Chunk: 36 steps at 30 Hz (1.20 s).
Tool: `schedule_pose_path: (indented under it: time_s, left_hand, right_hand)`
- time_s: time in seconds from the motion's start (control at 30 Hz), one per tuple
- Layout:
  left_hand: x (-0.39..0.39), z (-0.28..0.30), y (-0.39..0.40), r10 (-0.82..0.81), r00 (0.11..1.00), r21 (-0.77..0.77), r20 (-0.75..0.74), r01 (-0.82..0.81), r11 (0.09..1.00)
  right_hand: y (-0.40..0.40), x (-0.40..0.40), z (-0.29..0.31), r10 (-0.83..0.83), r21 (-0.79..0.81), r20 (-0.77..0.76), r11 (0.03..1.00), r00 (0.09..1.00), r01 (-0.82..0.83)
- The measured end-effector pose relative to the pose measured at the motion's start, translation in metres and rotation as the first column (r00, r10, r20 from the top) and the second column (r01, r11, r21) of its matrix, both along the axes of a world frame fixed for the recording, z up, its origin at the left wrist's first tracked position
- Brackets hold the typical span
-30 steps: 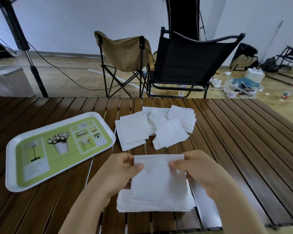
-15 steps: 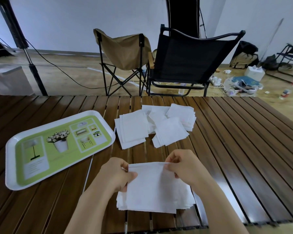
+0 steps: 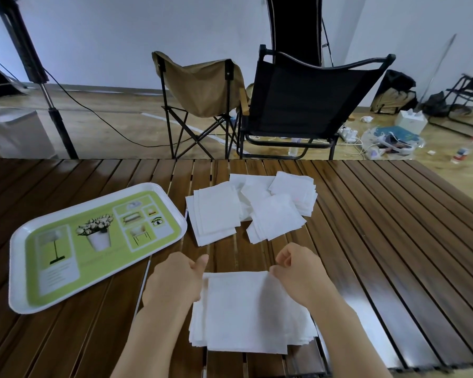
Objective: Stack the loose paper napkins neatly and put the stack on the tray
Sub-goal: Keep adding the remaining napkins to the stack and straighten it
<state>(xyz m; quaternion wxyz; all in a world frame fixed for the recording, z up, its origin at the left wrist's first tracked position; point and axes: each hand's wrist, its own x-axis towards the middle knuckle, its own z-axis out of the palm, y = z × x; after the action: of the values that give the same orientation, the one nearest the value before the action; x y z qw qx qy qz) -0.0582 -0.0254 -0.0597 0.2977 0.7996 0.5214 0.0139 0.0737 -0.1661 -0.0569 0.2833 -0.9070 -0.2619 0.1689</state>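
A napkin [image 3: 246, 312] is being squared onto the near stack [image 3: 198, 327]: left hand [image 3: 175, 282] and right hand [image 3: 298, 271], fingers curled, pinch its far corners. Loose napkins [image 3: 250, 205] at twelve o'clock are to be gathered next.

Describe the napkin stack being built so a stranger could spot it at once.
On the slatted wooden table, look at the near edge, right of the green tray. The stack lies between the left hand and right hand; the loose napkins lie scattered farther back.
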Motion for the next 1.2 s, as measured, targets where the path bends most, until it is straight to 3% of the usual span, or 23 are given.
schedule_pose_path:
  time_s: [0.1,0.2,0.33,0.4,0.63,1.03,1.2]
  left_hand:
    - [0.011,-0.012,0.014,0.002,0.992,0.082,0.126,-0.013,0.997]
    - [0.033,-0.021,0.029,-0.131,0.953,0.172,0.272,0.086,0.981]
    - [0.055,-0.035,0.051,-0.406,0.903,0.359,0.143,0.335,0.871]
    - [0.057,-0.043,0.059,-0.433,0.900,0.371,0.050,0.385,0.845]
    - [0.055,-0.051,0.063,-0.494,0.870,0.449,-0.009,0.444,0.775]
    - [0.016,-0.057,0.059,-0.586,0.810,0.360,-0.006,0.549,0.754]
    - [0.012,-0.052,0.062,-0.538,0.833,0.191,0.128,0.512,0.837]
  right_hand:
    - [0.001,0.002,-0.003,0.004,-0.023,0.010,1.000,1.000,-0.004]
    - [0.001,0.003,-0.002,-0.004,-0.009,0.022,1.000,1.000,0.004]
    - [-0.001,0.005,0.000,0.019,0.004,0.026,1.000,0.999,-0.019]
    - [-0.001,0.005,0.000,0.022,0.005,0.024,1.000,0.999,-0.022]
    - [0.003,0.007,-0.001,0.039,0.012,0.003,0.999,0.999,-0.039]
    - [-0.006,0.004,0.004,0.024,-0.005,-0.018,1.000,1.000,-0.024]
    - [-0.007,0.005,0.008,0.015,-0.014,-0.046,1.000,0.999,-0.016]
